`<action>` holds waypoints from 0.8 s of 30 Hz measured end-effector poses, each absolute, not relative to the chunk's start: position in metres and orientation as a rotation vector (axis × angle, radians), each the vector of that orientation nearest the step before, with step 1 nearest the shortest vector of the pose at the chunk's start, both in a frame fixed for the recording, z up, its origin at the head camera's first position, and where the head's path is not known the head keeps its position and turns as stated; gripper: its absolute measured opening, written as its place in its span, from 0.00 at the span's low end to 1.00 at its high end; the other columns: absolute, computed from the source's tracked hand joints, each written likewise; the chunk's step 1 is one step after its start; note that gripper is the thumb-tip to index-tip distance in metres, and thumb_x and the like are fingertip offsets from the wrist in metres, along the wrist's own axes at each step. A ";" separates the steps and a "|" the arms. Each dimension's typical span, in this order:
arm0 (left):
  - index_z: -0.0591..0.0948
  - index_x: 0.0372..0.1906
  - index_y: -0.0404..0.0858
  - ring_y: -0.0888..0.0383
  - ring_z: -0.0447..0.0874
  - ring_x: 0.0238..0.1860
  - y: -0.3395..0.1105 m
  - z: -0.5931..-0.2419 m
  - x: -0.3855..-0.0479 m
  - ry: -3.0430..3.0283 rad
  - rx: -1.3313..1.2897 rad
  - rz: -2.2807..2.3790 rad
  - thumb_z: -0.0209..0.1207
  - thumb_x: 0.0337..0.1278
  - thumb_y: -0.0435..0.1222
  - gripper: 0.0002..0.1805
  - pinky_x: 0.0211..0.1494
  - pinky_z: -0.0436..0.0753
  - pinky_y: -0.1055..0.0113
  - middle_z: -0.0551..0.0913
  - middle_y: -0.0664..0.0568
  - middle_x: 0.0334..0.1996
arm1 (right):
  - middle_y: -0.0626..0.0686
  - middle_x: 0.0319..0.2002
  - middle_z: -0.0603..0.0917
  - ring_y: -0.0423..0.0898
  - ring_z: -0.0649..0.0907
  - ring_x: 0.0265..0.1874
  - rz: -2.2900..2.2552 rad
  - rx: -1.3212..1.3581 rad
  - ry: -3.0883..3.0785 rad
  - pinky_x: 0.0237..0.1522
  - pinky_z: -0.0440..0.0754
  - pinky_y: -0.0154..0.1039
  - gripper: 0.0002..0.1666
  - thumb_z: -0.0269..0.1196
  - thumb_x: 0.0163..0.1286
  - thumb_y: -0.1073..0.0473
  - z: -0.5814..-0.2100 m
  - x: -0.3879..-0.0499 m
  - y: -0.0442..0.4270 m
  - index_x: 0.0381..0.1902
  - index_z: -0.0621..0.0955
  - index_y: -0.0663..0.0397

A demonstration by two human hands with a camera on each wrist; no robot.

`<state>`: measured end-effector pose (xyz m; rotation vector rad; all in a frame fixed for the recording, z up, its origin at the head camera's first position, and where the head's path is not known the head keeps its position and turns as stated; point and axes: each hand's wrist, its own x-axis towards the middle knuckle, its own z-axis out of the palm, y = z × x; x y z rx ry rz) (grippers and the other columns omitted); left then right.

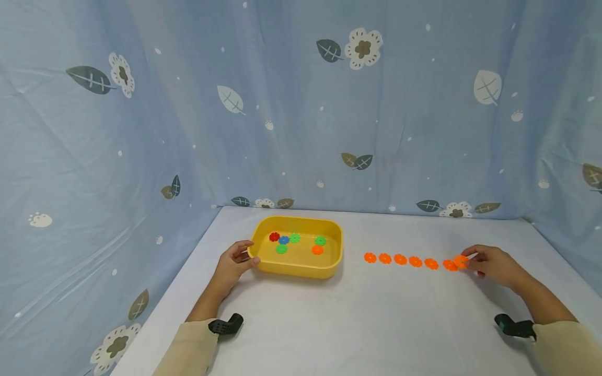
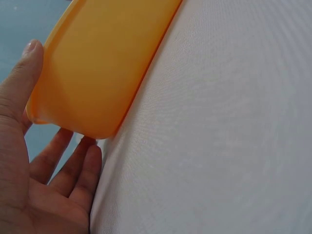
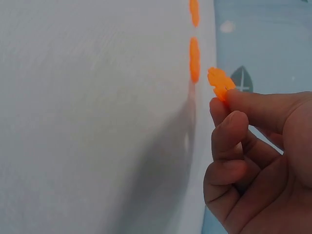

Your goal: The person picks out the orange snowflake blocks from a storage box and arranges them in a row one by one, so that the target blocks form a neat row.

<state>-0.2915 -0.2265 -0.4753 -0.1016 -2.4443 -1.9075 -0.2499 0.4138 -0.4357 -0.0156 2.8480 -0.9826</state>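
My left hand (image 1: 231,267) grips the left end of a yellow plastic tub (image 1: 301,269), thumb on the rim and fingers around the outer wall. In the left wrist view the tub (image 2: 97,73) fills the top left, with the thumb on its edge. Several flower-shaped discs lie inside it: a red disc (image 1: 275,236), a blue disc (image 1: 284,240), green ones and an orange one. My right hand (image 1: 494,265) pinches an orange flower-shaped disc (image 3: 220,84) between thumb and index finger, held above the table at the right end of a row of orange discs (image 1: 400,259).
A white cloth (image 1: 357,324) covers the table. Blue curtains (image 1: 291,104) printed with leaves and flowers hang behind it and along the sides. Black wrist devices (image 1: 227,325) sit at both sleeves.
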 end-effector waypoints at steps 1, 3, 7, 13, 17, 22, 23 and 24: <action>0.72 0.63 0.38 0.46 0.75 0.56 -0.225 -0.471 -0.289 -2.451 -0.107 -1.908 0.72 0.51 0.38 0.34 0.53 0.79 0.72 0.73 0.42 0.62 | 0.53 0.32 0.80 0.49 0.75 0.25 -0.975 -0.007 2.852 0.23 0.74 0.39 0.20 0.59 0.70 0.63 -0.437 -0.250 0.416 0.54 0.73 0.72; 0.72 0.64 0.36 0.46 0.75 0.56 -0.222 -0.462 -0.283 -2.459 -0.105 -1.914 0.70 0.53 0.36 0.33 0.52 0.79 0.73 0.72 0.40 0.62 | 0.53 0.31 0.80 0.49 0.75 0.25 -0.962 0.005 2.856 0.23 0.74 0.39 0.19 0.59 0.70 0.63 -0.440 -0.251 0.419 0.54 0.74 0.72; 0.71 0.64 0.33 0.44 0.74 0.57 -0.216 -0.445 -0.271 -2.474 -0.102 -1.916 0.68 0.55 0.32 0.32 0.52 0.79 0.73 0.72 0.38 0.63 | 0.53 0.31 0.79 0.49 0.75 0.25 -0.933 0.013 2.872 0.24 0.74 0.39 0.19 0.58 0.70 0.64 -0.443 -0.252 0.424 0.53 0.74 0.73; 0.71 0.64 0.33 0.44 0.74 0.57 -0.215 -0.443 -0.270 -2.470 -0.103 -1.924 0.68 0.55 0.32 0.31 0.52 0.79 0.74 0.72 0.38 0.63 | 0.56 0.32 0.80 0.48 0.76 0.25 -0.866 0.040 2.903 0.25 0.77 0.41 0.17 0.58 0.68 0.65 -0.446 -0.253 0.427 0.51 0.75 0.73; 0.71 0.64 0.32 0.44 0.74 0.56 -0.217 -0.446 -0.273 -2.467 -0.101 -1.928 0.68 0.55 0.32 0.31 0.51 0.79 0.74 0.72 0.38 0.63 | 0.63 0.36 0.81 0.48 0.77 0.27 -0.840 0.065 2.913 0.27 0.79 0.40 0.17 0.60 0.67 0.65 -0.448 -0.255 0.429 0.49 0.75 0.73; 0.71 0.64 0.34 0.44 0.74 0.57 -0.222 -0.461 -0.284 -2.452 -0.086 -1.964 0.69 0.53 0.32 0.33 0.51 0.79 0.73 0.72 0.39 0.63 | 0.66 0.40 0.78 0.49 0.77 0.30 -0.814 0.136 2.897 0.29 0.81 0.39 0.19 0.61 0.66 0.63 -0.452 -0.260 0.432 0.49 0.75 0.74; 0.71 0.64 0.35 0.45 0.74 0.57 -0.223 -0.464 -0.286 -2.449 -0.081 -1.967 0.70 0.53 0.33 0.33 0.51 0.79 0.73 0.72 0.39 0.63 | 0.66 0.39 0.78 0.49 0.77 0.31 -0.809 0.144 2.893 0.30 0.81 0.40 0.19 0.61 0.66 0.63 -0.452 -0.261 0.432 0.49 0.75 0.75; 0.72 0.64 0.36 0.45 0.74 0.57 -0.224 -0.467 -0.287 -2.448 -0.076 -1.965 0.71 0.52 0.34 0.33 0.52 0.79 0.73 0.72 0.40 0.63 | 0.66 0.39 0.78 0.50 0.77 0.31 -0.806 0.156 2.887 0.30 0.81 0.40 0.19 0.62 0.66 0.63 -0.453 -0.262 0.433 0.49 0.75 0.75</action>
